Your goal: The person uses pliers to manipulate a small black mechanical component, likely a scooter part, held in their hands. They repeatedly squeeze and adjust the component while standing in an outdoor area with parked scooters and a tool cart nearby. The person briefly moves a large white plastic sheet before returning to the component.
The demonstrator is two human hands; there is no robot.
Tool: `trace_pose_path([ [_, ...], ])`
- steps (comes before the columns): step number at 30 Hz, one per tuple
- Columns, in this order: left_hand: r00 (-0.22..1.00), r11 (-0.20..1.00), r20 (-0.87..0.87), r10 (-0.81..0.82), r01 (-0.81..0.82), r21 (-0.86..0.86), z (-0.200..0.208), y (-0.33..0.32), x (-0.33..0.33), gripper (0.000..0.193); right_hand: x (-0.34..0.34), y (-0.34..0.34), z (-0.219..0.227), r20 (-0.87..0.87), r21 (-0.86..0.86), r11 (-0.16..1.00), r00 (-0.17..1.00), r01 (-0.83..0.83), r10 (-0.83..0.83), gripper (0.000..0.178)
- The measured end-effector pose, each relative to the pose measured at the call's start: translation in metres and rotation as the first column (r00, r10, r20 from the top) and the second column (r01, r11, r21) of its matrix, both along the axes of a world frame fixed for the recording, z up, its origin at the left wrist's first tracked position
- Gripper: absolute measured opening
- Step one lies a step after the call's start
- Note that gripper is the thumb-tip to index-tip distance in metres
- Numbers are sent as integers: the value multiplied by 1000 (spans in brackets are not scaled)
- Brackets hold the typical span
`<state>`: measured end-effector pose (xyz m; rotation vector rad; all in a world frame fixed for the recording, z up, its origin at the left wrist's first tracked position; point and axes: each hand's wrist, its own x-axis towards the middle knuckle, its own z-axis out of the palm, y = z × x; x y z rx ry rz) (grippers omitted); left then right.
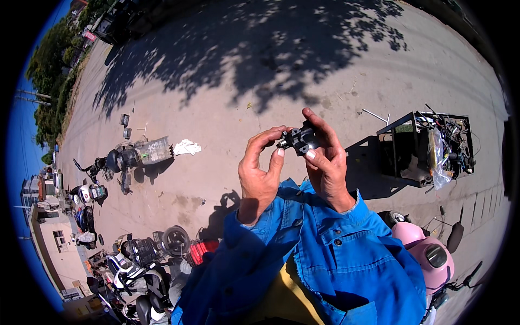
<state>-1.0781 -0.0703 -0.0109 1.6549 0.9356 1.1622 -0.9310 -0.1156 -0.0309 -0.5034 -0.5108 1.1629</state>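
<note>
Up in front of my chest I hold a small black mechanical part point(299, 141), with a bright metal fitting at its left end; its exact kind I cannot make out. My left hand point(260, 179) pinches that left end between thumb and fingertips. Around the bulkier right side curl the thumb and fingers of my right hand point(331, 170), the forefinger reaching along its top. Parts of the piece are hidden by my fingers. Both forearms are in blue sleeves point(352, 227).
To the right stands a dark metal-framed cart point(414, 122) full of loose parts, beside a pink scooter point(428, 252). On the left lie a scooter point(122, 160) and a white cloth point(187, 147). Several motorbikes, a loose wheel point(176, 240) and a red crate point(203, 251) crowd the lower left.
</note>
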Motion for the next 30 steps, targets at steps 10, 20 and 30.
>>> trace_pose_path([
  [10,1000,1000,24,14,-15,18,1,-1,2,29,2,-1,-7,-40,-44,997,998,-58,56,68],
  [20,1000,998,-18,-20,21,51,4,-2,1,34,-2,-1,-12,-254,-38,982,953,-183,167,58],
  [30,998,992,-44,-33,38,123,5,-3,3,37,-4,-2,-22,-464,-40,951,849,-307,254,46],
])
